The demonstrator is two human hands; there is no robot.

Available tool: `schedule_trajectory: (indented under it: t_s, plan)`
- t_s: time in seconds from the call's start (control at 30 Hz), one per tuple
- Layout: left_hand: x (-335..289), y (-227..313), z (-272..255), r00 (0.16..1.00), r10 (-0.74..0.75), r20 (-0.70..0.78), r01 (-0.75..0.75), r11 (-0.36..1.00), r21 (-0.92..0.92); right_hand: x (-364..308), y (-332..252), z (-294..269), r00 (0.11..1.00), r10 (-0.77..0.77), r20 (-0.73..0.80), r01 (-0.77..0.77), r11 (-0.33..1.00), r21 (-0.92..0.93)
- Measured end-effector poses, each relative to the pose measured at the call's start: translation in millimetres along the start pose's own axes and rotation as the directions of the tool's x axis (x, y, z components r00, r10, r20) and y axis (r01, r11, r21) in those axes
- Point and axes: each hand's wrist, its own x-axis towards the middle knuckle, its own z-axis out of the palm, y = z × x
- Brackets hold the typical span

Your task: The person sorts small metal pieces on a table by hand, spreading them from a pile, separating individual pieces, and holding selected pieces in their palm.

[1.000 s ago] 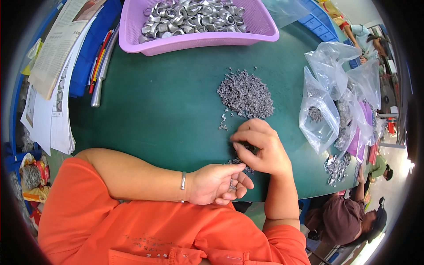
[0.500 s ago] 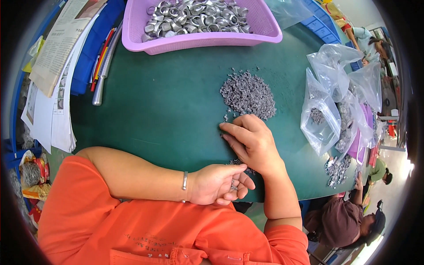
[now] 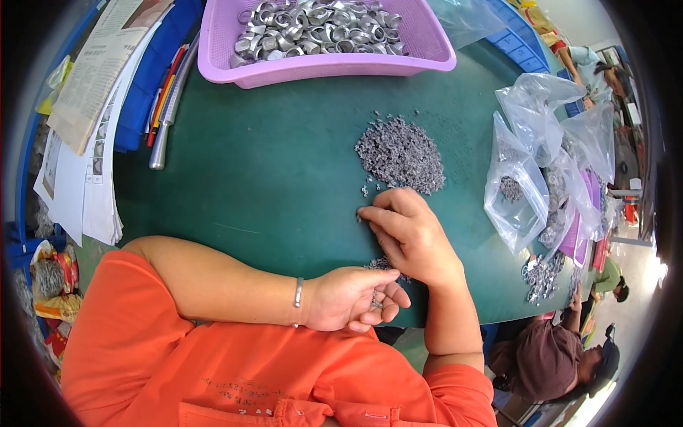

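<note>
Cupped palm up near the table's front edge, my left hand (image 3: 353, 297) holds several small grey metal pieces (image 3: 375, 300) in its curled fingers. Just above and to the right of it, my right hand (image 3: 413, 238) has thumb and forefinger pinched on a tiny grey metal piece (image 3: 360, 214). Beyond the right hand lies a large heap of the same small grey pieces (image 3: 400, 155), with a few strays by its near edge. A smaller pile of grey pieces (image 3: 379, 263) sits between my two hands, partly hidden by them.
A purple basket (image 3: 327, 69) of silver rings stands at the far side of the green table (image 3: 235, 164). Clear plastic bags (image 3: 516, 192) and loose metal parts (image 3: 544, 277) lie to the right. Papers (image 3: 96, 167) and a metal rod (image 3: 162, 135) are at the left. Another person (image 3: 544, 356) sits at right.
My right hand has shifted slightly toward me and to the right, fingertips still pinched. The left hand stays nearly where it was.
</note>
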Motion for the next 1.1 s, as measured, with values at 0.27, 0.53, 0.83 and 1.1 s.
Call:
schedule_trajectory:
  t_s: [0.27, 0.53, 0.83, 1.1]
  plan:
    - [-0.5, 0.4, 1.8, 0.999, 0.036, -0.036, -0.035, 0.998, 0.050, -5.7, 5.0, -10.3, 0.968, 0.129, -0.216, -0.152, 0.984, -0.090]
    - [-0.1, -0.8, -2.6, 0.999, 0.035, -0.015, -0.034, 0.999, 0.006, 0.1, 1.0, -10.8, 0.994, 0.085, -0.069, -0.094, 0.986, -0.139]
    - [2.4, -1.7, -9.9, 0.996, 0.033, 0.083, -0.023, 0.993, -0.113, 0.7, -2.4, -8.3, 1.000, -0.030, -0.001, 0.030, 0.997, 0.067]
    - [1.8, 0.4, -7.2, 0.999, 0.008, 0.050, -0.005, 0.998, -0.063, 4.0, -1.8, -3.6, 0.999, 0.049, 0.008, -0.049, 0.999, -0.014]
